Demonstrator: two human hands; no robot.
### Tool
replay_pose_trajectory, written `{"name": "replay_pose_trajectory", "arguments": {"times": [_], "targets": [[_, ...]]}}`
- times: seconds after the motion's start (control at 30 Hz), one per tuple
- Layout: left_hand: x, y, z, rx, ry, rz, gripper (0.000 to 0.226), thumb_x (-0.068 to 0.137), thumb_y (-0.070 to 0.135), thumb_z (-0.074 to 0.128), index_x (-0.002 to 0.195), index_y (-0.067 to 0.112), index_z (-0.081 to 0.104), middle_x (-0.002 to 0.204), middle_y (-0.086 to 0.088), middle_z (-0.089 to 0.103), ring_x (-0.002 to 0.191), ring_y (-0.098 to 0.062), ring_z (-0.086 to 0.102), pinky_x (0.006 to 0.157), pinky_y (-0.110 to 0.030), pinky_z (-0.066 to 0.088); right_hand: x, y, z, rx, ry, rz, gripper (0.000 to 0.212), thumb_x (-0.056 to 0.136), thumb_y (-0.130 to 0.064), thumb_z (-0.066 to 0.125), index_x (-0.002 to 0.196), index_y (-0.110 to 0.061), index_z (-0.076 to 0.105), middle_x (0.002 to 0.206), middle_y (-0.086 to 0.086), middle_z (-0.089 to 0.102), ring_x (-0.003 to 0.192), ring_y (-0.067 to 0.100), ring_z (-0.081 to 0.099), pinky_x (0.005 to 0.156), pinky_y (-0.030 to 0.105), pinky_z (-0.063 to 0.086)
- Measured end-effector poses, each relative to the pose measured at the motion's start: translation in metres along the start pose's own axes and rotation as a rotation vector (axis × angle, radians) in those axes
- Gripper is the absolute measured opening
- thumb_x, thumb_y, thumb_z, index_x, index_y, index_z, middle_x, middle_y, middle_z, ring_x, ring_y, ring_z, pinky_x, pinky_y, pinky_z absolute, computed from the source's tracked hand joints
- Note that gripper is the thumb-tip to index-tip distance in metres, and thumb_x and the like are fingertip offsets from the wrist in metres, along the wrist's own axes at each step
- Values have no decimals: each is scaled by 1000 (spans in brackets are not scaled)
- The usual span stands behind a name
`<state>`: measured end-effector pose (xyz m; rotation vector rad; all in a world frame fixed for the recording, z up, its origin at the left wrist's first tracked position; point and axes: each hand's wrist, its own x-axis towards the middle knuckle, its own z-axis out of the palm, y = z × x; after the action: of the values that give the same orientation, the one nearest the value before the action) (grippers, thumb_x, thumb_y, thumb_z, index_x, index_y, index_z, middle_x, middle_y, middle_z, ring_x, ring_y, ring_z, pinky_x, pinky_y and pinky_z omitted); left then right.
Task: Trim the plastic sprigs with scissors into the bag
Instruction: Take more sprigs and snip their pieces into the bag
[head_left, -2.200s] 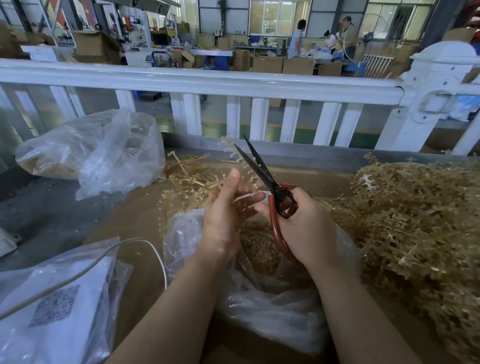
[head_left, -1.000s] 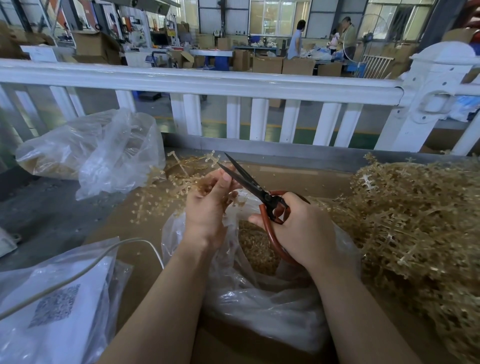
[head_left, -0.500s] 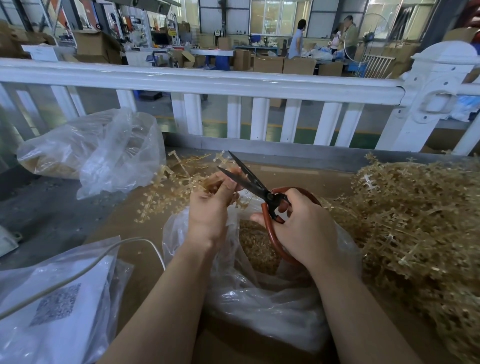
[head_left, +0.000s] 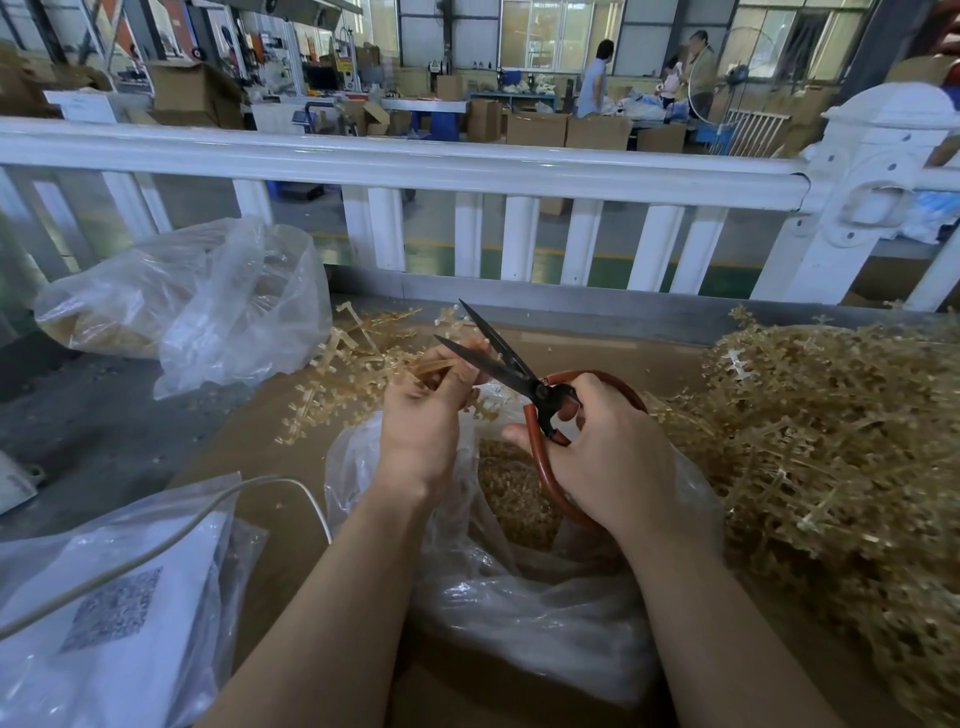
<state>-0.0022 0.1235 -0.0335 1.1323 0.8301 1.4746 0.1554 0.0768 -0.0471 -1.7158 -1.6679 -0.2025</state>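
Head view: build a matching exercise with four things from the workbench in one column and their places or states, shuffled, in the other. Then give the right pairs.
Things
1. red-handled black scissors
2. clear plastic bag of trimmed bits
3. big heap of tan plastic sprigs
4. tan sprig being trimmed

Places or states
A. piled at the right of the bench
B. held in the left hand, stem between the blades
C. blades open, gripped by the right hand
D. open-mouthed below both hands

Pairs: 1-C, 2-D, 3-A, 4-B
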Motion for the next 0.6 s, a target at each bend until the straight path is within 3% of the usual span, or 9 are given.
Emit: {"name": "replay_pose_trajectory", "arguments": {"times": [0.2,0.27,0.37,0.6], "targets": [[2,-1,-1,-62,-15,-2,19,90,9,62,100,-7,65,104,-35,63,106,-53,57,100,-67,41,0,0,0,16,-29,10,76,72,-90,40,99,-23,65,95,-11,72,78,6,63,62,13,43],[1,2,-1,-70,-18,-15,15,87,12,64,94,-1,67,98,-28,63,99,-50,58,101,-66,41,-1,0,-1,19,-37,5,75,73,-89,41,98,-23,65,93,-11,72,75,4,60,60,10,39],[0,3,0,-81,-22,-33,6,89,9,62,86,6,67,87,-16,63,87,-32,58,89,-53,46,-1,-1,-2,29,-35,-2,74,73,-88,42,95,-21,66,90,-10,72,73,5,59,60,9,37],[2,2,0,-114,-33,-50,9,92,5,58,91,2,66,94,-21,62,94,-34,55,96,-53,44,-2,-1,-2,58,-21,-22,75,73,-88,40,92,-20,66,88,-9,73,73,6,63,61,11,42]]}}
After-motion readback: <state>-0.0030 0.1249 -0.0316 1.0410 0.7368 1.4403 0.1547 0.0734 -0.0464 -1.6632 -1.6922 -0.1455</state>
